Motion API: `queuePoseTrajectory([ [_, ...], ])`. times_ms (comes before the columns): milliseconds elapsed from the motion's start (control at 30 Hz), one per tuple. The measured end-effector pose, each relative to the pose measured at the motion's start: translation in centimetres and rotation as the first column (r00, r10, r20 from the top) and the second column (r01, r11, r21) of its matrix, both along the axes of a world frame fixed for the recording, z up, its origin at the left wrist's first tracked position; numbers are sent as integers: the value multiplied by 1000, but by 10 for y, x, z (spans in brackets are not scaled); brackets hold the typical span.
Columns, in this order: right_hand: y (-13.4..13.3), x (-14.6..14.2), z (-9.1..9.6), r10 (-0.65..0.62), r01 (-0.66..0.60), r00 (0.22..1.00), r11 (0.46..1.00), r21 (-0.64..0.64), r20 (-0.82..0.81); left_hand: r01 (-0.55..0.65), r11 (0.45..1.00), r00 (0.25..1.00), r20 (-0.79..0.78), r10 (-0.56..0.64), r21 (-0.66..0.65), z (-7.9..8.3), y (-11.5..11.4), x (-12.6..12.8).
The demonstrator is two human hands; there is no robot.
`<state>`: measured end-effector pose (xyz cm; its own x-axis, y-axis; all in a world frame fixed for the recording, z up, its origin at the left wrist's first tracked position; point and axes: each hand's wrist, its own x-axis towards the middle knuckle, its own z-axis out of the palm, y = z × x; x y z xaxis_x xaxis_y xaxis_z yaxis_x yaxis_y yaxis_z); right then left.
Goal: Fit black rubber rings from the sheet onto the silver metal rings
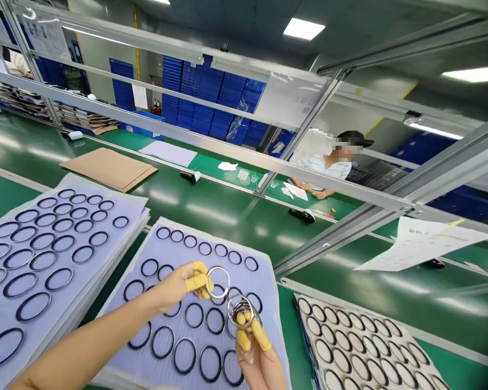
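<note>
My left hand (193, 283), with yellow finger cots on its fingertips, pinches a single shiny metal ring (218, 282) held up above the middle sheet. Close beside it, my right hand (257, 346) also wears yellow finger cots and grips a small stack of metal rings (241, 312), its fingers partly inside them. Below both hands lies a pale purple foam sheet (146, 357) bearing rows of dark-edged rings (185, 355). My hands and the held rings hide some of the rings on it.
At left stands a stack of foam sheets (126, 201) with rings on top. A tray of rings (305, 346) is at lower right. Brown cardboard (109, 168) lies beyond. A metal frame post (333, 238) slants at right, and a person (329, 162) sits behind it.
</note>
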<state>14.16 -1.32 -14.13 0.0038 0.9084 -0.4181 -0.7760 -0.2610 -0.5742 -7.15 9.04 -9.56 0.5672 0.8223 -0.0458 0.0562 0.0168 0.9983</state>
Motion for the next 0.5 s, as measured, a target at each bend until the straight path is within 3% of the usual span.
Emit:
queuePoseTrajectory([
  [100,-15,-9,13,34,-34,999,999,-4,6,145,952,947,318,-54,-270,29,-29,-2],
  [200,-24,-21,31,59,-61,998,996,59,35,280,876,866,497,-54,-393,45,-47,-3],
  [367,-35,-33,49,140,-151,987,979,137,85,358,838,837,539,-92,-413,52,-61,-6],
  [500,-42,-37,57,174,-195,976,966,171,128,289,882,899,421,-117,-372,44,-66,-5],
])
